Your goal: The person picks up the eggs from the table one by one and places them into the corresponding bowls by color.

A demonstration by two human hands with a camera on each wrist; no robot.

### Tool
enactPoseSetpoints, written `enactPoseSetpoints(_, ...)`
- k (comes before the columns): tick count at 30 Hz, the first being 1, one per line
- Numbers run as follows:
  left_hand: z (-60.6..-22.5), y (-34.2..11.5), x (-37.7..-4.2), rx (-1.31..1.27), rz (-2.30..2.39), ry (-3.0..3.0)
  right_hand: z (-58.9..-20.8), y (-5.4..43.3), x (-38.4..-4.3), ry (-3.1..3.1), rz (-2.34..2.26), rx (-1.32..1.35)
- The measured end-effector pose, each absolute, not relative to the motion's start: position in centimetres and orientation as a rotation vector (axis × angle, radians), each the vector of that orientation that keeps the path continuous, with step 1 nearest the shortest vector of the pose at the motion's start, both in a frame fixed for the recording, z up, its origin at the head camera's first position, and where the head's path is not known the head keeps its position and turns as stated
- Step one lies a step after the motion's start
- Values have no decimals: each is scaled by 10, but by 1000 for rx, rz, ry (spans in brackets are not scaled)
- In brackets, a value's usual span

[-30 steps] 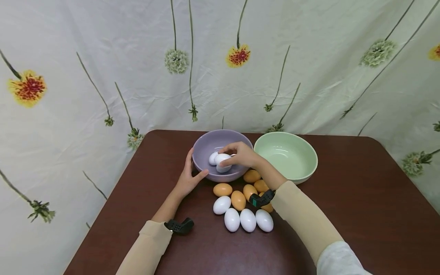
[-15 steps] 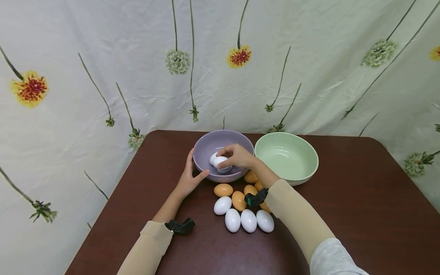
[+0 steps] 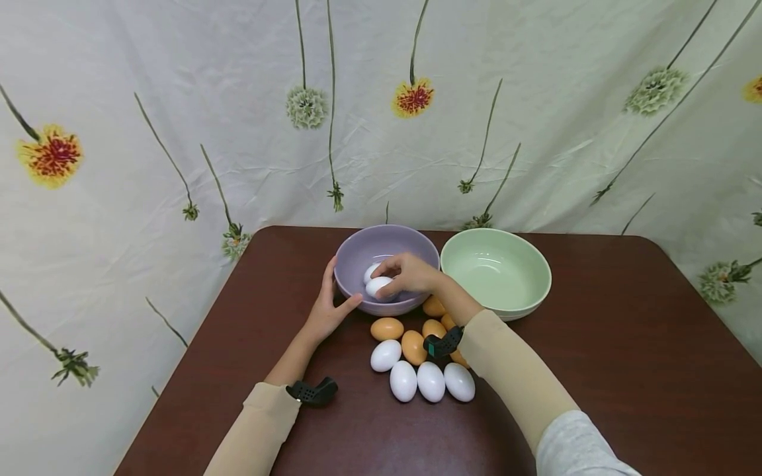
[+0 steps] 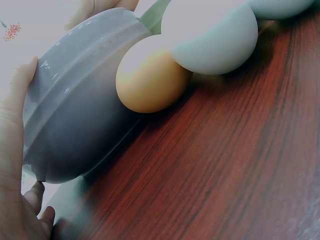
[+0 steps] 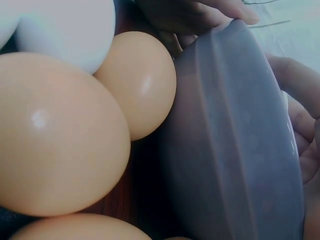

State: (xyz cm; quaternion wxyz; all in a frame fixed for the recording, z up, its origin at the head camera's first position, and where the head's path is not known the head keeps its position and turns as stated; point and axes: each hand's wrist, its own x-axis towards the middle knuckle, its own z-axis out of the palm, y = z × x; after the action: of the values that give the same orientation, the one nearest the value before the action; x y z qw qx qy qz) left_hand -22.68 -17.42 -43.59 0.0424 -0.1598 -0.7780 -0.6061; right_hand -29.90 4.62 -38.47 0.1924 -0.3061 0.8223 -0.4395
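Observation:
A purple bowl [image 3: 357, 254] stands at the back of the table. My left hand [image 3: 324, 311] holds its left side, the thumb at the front rim and the fingers round the outer wall. Inside the bowl, my right hand [image 3: 413, 272] pinches a white egg [image 3: 377, 286] between thumb and fingers, low near the bottom. Just behind it lies another white egg [image 3: 369, 272], partly covered. In the right wrist view the bowl's wall [image 5: 235, 135] hides the held egg. The left wrist view shows the bowl's outside [image 4: 85, 115] with the left fingers by its base.
A light green bowl [image 3: 500, 268] stands right beside the purple one. In front lie several brown eggs [image 3: 387, 328], some partly hidden by the right forearm. Nearer to me are several white eggs [image 3: 403, 381] on the dark red table [image 3: 595, 344]. A flowered cloth [image 3: 238, 86] hangs behind.
The right hand has lowered the white egg further down into the purple bowl, toward its front left. My left hand stays on the bowl, and the eggs on the table have not moved.

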Motion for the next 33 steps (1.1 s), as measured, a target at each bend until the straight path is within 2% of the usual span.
enactPoseSetpoints(9, -436, -174, -227, -484, -1851, -2379, -387, 42, -297, 2340, -1156, -990)
enactPoseSetpoints(15, -436, -174, -227, -487, -1848, -2383, -391, 39, -297, 2532, -921, -1090)
enactPoseSetpoints(33, -434, -174, -225, -472, -1862, -2395, -389, 34, -294, 2535, -767, -989)
